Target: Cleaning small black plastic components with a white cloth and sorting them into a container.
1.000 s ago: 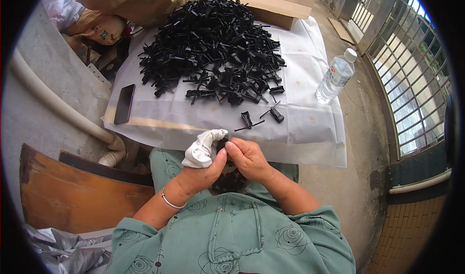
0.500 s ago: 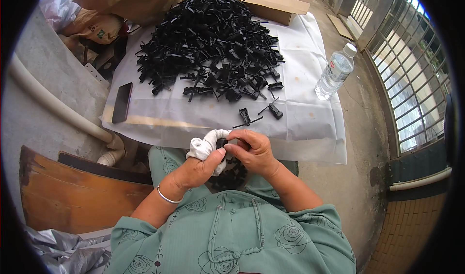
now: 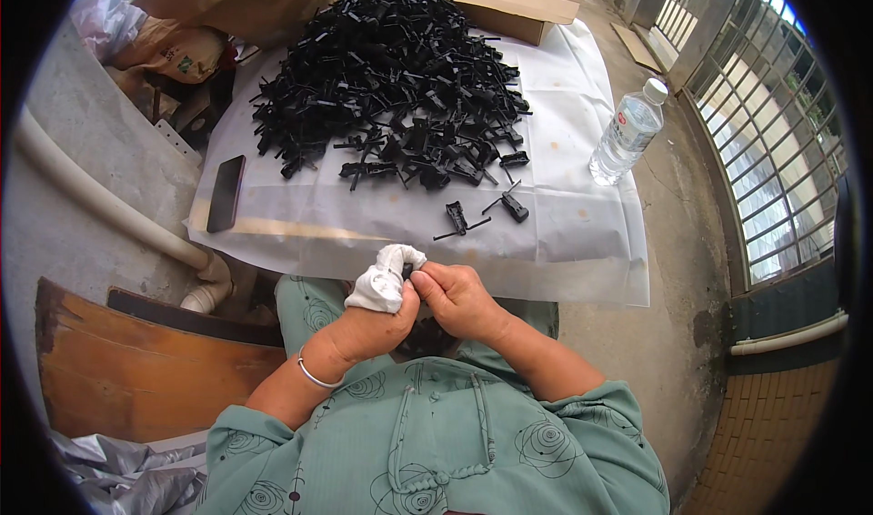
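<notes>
Left hand (image 3: 368, 328) closed around a white cloth (image 3: 386, 278), bunched up so it pads the grip. Right hand (image 3: 459, 297) curled, fingertips pressed against the cloth at frame centre; a small black part seems pinched between them, mostly hidden. Both hands held over the lap, just below the worktop (image 3: 582, 242) edge. Two loose black parts (image 3: 456, 217) sit nearest, above the hands. Big parts pile (image 3: 391, 78) at upper centre. Phone (image 3: 225, 193) at left, water bottle (image 3: 627, 133) at upper right, off the work area.
</notes>
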Available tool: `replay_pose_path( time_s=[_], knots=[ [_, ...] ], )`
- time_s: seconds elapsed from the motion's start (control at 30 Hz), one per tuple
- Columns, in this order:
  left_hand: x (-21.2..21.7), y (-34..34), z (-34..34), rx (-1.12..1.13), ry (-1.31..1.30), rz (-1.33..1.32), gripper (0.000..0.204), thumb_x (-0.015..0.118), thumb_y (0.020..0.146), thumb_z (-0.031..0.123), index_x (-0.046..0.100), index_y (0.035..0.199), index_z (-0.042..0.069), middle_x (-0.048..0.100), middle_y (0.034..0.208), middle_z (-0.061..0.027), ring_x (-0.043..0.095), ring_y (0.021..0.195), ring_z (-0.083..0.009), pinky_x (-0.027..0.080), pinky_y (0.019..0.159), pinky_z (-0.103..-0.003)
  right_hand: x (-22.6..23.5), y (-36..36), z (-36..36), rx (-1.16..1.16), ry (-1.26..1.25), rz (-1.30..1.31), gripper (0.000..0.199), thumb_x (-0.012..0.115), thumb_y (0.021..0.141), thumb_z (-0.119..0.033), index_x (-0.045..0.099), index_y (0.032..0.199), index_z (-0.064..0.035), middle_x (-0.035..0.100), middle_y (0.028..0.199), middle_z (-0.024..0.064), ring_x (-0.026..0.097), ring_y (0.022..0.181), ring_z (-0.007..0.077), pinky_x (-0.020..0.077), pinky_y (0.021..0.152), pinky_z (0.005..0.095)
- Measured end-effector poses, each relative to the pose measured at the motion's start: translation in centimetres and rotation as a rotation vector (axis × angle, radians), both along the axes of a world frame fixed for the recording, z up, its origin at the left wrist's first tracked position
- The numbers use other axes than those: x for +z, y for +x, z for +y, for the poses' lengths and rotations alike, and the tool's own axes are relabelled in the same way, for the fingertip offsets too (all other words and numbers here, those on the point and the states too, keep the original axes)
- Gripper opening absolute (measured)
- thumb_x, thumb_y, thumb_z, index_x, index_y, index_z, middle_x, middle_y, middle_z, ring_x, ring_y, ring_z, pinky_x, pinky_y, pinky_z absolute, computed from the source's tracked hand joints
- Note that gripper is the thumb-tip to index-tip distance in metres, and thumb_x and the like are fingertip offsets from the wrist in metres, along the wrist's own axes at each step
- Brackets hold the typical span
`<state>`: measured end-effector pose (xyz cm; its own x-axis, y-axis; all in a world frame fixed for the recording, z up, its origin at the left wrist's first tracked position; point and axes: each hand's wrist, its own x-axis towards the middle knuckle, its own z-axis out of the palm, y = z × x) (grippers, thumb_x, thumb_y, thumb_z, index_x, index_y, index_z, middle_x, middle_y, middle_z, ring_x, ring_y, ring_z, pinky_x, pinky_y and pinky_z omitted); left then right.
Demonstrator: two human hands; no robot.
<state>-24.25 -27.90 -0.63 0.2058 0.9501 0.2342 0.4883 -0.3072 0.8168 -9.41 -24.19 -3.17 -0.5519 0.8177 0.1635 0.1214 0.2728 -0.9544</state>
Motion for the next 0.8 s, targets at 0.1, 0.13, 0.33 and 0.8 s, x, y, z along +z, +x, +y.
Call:
replay_pose_path(
  time_s=[0.1,0.13,0.33,0.8],
  knots=[
    [-0.1,-0.1,-0.5,0.002,-0.018,0.016,0.026,0.046,0.079,0.006,0.047,0.104,0.000,0.053,0.094,-0.0174,0.053,0.084,-0.0329,0.044,0.076,-0.036,-0.8,-0.1,-0.3,-0.016,-0.027,0.023,0.024,0.050,0.090,-0.017,0.052,0.076,0.0019,0.053,0.064,0.0172,0.045,0.053,0.0268,0.0411,0.053,0.0331],
    [0.0,-0.2,-0.6,0.001,-0.053,0.002,0.026,0.048,0.078,0.007,0.048,0.104,0.000,0.053,0.095,-0.0180,0.054,0.085,-0.0334,0.045,0.077,-0.037,-0.9,0.2,-0.2,0.045,-0.081,0.041,0.025,0.050,0.090,-0.018,0.052,0.076,0.0019,0.053,0.065,0.0173,0.045,0.053,0.0269,0.0411,0.053,0.0334],
    [1.4,-1.6,0.7,0.080,0.191,0.571,0.037,0.064,0.074,0.014,0.057,0.109,0.002,0.055,0.107,-0.0192,0.056,0.091,-0.0320,0.046,0.081,-0.038,-0.3,4.6,3.3,-0.467,0.514,-0.444,0.018,0.062,0.081,-0.019,0.055,0.093,-0.0073,0.056,0.063,0.0090,0.057,0.058,0.0265,0.0441,0.052,0.0363],
    [-1.4,0.1,2.7,0.118,0.112,0.154,0.029,0.056,0.085,0.008,0.049,0.111,-0.002,0.058,0.094,-0.0106,0.057,0.063,-0.0139,0.049,0.058,-0.025,0.5,2.7,1.8,-0.175,0.824,-0.122,0.014,0.067,0.072,-0.005,0.055,0.079,-0.0060,0.049,0.059,0.0010,0.048,0.049,0.0134,0.0384,0.044,0.0278]
  ],
)
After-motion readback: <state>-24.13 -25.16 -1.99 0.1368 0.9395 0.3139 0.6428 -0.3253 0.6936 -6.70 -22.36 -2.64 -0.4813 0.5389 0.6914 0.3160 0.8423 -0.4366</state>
